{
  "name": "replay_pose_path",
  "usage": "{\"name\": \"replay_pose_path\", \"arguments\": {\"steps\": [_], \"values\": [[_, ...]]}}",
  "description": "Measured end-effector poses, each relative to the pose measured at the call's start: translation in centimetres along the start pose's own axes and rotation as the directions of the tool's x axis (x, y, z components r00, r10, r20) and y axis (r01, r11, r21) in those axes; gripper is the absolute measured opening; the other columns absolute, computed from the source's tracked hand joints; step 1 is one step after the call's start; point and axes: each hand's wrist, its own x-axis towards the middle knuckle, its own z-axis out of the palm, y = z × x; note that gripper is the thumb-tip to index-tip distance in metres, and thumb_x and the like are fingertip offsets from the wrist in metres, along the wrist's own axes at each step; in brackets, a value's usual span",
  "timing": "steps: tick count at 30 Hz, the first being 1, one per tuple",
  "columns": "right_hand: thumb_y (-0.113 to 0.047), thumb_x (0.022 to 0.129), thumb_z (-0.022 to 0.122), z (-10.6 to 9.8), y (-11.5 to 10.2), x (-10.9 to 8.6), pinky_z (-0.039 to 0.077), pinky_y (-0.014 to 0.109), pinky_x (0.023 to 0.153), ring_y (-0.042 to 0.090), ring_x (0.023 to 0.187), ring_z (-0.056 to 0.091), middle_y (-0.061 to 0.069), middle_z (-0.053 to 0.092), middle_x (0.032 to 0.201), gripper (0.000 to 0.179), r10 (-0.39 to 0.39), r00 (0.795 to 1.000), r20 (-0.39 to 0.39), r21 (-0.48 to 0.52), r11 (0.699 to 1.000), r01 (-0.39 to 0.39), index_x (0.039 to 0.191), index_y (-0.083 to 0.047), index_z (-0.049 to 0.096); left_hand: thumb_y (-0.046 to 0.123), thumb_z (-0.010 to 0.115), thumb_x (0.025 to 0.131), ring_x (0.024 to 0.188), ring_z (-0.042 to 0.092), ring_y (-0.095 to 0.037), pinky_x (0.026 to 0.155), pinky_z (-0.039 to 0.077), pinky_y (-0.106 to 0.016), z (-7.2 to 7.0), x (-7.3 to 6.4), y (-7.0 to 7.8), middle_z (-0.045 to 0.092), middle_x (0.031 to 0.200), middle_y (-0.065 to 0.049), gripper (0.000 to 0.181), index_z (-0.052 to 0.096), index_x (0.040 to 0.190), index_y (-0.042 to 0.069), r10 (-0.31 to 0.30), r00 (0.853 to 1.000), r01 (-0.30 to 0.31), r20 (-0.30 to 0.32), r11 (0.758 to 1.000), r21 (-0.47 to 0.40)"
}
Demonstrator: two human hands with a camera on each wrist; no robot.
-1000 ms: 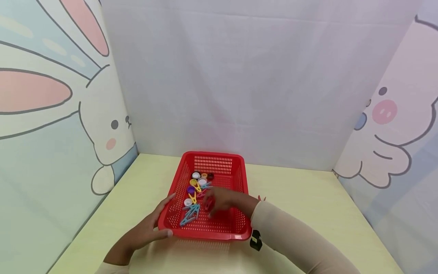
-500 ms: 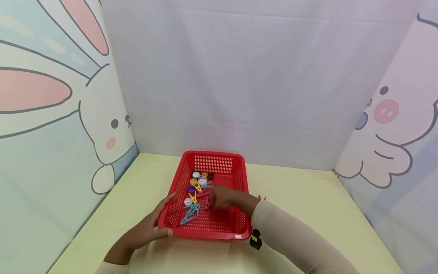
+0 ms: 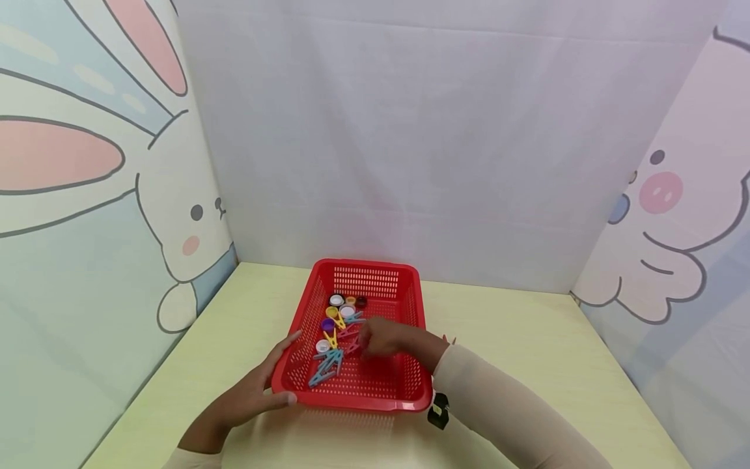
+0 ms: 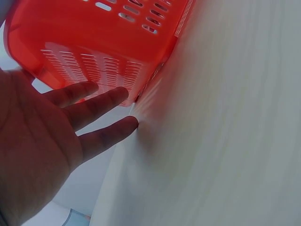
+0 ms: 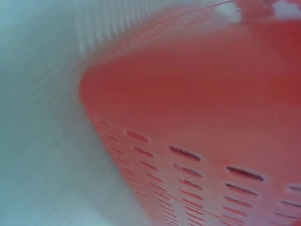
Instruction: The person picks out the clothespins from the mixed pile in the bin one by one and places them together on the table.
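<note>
A red plastic basket [image 3: 351, 404] with perforated walls stands on the table. My left hand [image 3: 258, 384] rests at its near left corner, thumb at the front rim. In the left wrist view the fingers [image 4: 101, 104] stretch out straight along the basket's outer wall. Inside the basket, my right hand [image 3: 383, 337] has curled fingers at one end of a red clothespin [image 3: 353, 346], low over the floor; the fingertips are hidden. Another red clothespin [image 3: 347, 331], yellow clothespins [image 3: 331, 339] and blue clothespins [image 3: 328, 365] lie to its left. Only the basket's outside shows in the right wrist view.
Several bottle caps lie along the basket's left side and back, among them a purple cap [image 3: 327, 324] and a white cap [image 3: 322, 346]. A small black object [image 3: 438, 412] lies by the near right corner. Red tips [image 3: 448, 339] show behind the right forearm. Cartoon-printed side walls enclose the table.
The right hand has drawn back slightly to the right and its fingers have curled in. The red clothespin at its fingertips has turned. The left hand has stayed on the basket.
</note>
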Motion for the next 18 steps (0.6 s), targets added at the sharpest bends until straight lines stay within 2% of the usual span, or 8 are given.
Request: {"name": "replay_pose_path", "arguments": {"steps": [4,8,12,18], "values": [[-0.022,0.087,0.093,-0.2,-0.1,-0.3,0.059,0.030,0.070,0.015,0.081,0.065,-0.002,0.073,0.091,0.014,-0.024,0.994,-0.109,0.033,0.999,0.027,0.090,-0.015,0.081,0.037,0.085,0.090,0.145,0.049,-0.048,0.094,0.068,-0.037,0.0,0.0,0.0,0.033,0.171,-0.027,0.116,0.007,0.175,0.026,0.002,1.000,-0.002,0.003,1.000,0.000],[-0.024,0.085,0.095,-0.4,-0.2,-0.9,0.052,0.026,0.058,0.014,0.068,0.061,-0.002,0.073,0.076,0.023,-0.064,0.970,-0.234,0.070,0.994,0.083,0.070,-0.016,0.079,0.037,0.085,0.090,0.144,0.050,-0.048,0.093,0.068,-0.037,-0.1,0.1,-0.1,0.033,0.171,-0.027,0.116,0.008,0.175,0.027,0.009,1.000,-0.009,0.000,1.000,0.005],[-0.024,0.081,0.098,-0.2,0.0,-1.3,0.056,0.025,0.059,0.014,0.067,0.065,-0.005,0.072,0.069,0.024,-0.050,0.946,-0.322,0.122,0.988,0.093,0.068,-0.019,0.078,0.036,0.085,0.090,0.144,0.050,-0.048,0.092,0.068,-0.037,0.0,0.1,-0.1,0.033,0.170,-0.027,0.116,0.007,0.175,0.027,0.009,1.000,-0.009,-0.002,1.000,0.006],[-0.022,0.080,0.099,-0.1,0.2,-2.1,0.059,0.026,0.060,0.015,0.071,0.066,-0.003,0.071,0.071,0.028,-0.062,0.923,-0.381,0.155,0.979,0.130,0.073,-0.017,0.072,0.036,0.085,0.089,0.145,0.049,-0.049,0.092,0.069,-0.037,0.0,0.0,-0.1,0.033,0.170,-0.027,0.116,0.007,0.175,0.026,0.008,1.000,-0.008,-0.001,1.000,0.003]]}}
